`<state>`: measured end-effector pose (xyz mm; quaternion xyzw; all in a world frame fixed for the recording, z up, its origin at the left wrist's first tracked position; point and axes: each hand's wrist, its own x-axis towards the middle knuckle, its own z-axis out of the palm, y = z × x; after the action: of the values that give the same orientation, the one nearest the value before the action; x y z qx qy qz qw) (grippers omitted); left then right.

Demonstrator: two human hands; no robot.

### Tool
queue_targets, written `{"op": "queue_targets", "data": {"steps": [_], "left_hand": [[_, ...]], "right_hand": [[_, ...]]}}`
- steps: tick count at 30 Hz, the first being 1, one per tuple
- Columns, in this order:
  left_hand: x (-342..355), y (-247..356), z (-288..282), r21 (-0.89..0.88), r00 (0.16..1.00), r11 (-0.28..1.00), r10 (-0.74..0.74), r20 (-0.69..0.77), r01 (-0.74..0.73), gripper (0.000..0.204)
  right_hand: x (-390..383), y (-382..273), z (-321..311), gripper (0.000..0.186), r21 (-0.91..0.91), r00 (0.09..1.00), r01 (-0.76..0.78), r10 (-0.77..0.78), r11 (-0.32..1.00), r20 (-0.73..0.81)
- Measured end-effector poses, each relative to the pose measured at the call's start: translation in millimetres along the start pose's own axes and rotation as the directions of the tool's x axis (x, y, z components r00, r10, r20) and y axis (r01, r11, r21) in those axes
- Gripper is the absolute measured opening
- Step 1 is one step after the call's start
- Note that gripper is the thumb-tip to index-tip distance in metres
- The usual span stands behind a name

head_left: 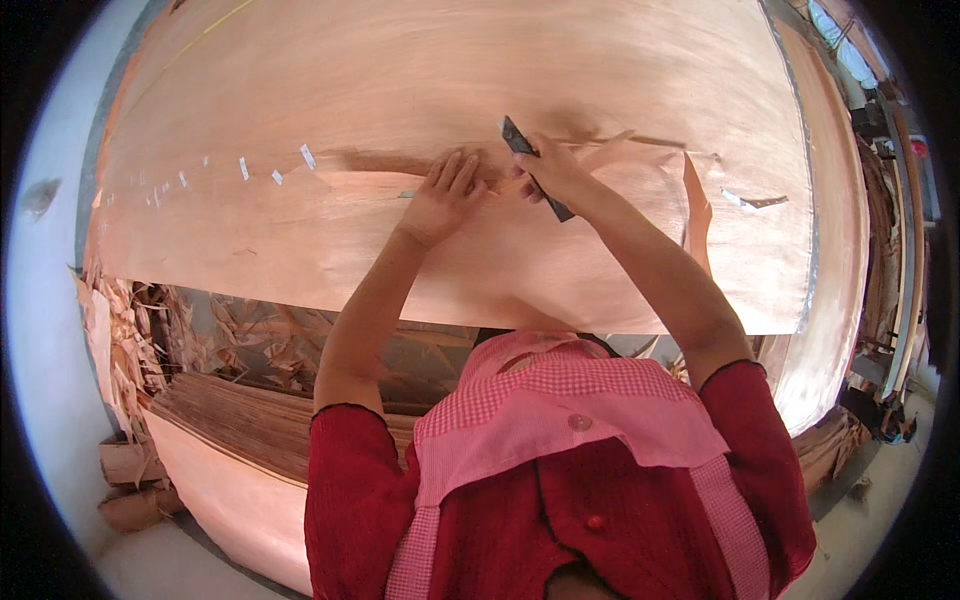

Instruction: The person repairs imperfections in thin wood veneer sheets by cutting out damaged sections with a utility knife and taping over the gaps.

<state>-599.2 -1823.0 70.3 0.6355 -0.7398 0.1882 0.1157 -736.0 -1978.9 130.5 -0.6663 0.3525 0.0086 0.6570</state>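
Observation:
A large pale-pinkish sheet of wood veneer (pixel 420 80) spreads across the bench in front of me. My left hand (pixel 445 200) lies flat on it with the fingers stretched out, beside a long dark gap in the surface. In my right hand (pixel 562 178) is a dark flat knife (pixel 515 138), held slantwise with its upper end pointing away to the left. My right fingers wrap its middle, just right of my left hand. Near my right forearm, a loose narrow strip of veneer (pixel 697 205) curls up from the sheet.
Several small white tape pieces (pixel 308 157) dot the sheet's left part. A scrap (pixel 755 201) lies near its right edge. Below the near edge are a stack of veneer sheets (pixel 250 410) and heaped veneer offcuts (pixel 120 340). Long boards (pixel 905 240) stand at the far right.

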Motion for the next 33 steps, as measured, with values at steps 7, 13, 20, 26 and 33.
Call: {"op": "queue_targets", "data": {"steps": [7,13,20,26,33], "left_hand": [[-3.4,14.1,-9.4,-0.364,0.743,0.69,-0.669,0.01,0.626,0.028],[0.6,11.8,15.2,-0.222,0.417,0.402,-0.909,0.025,0.889,0.037],[5.3,15.3,23.9,-0.125,0.46,0.456,-0.888,-0.004,0.881,0.043],[1.3,14.5,32.3,-0.051,0.447,0.447,-0.894,-0.01,0.893,0.046],[29.8,30.2,21.8,-0.139,0.328,0.328,-0.944,-0.027,0.934,0.052]], "right_hand": [[6.5,43.5,1.6,0.016,0.263,0.996,0.026,-0.004,0.964,-0.085],[0.3,12.4,24.2,0.031,-0.759,0.9,0.366,-0.411,0.539,0.142],[30.7,6.5,59.4,0.034,-0.774,0.785,0.483,-0.595,0.409,0.175],[26.5,7.5,62.8,0.035,-0.897,0.878,0.353,-0.426,0.265,0.219],[20.7,-0.6,-29.4,0.037,-0.875,0.84,0.482,-0.303,0.039,0.45]]}}
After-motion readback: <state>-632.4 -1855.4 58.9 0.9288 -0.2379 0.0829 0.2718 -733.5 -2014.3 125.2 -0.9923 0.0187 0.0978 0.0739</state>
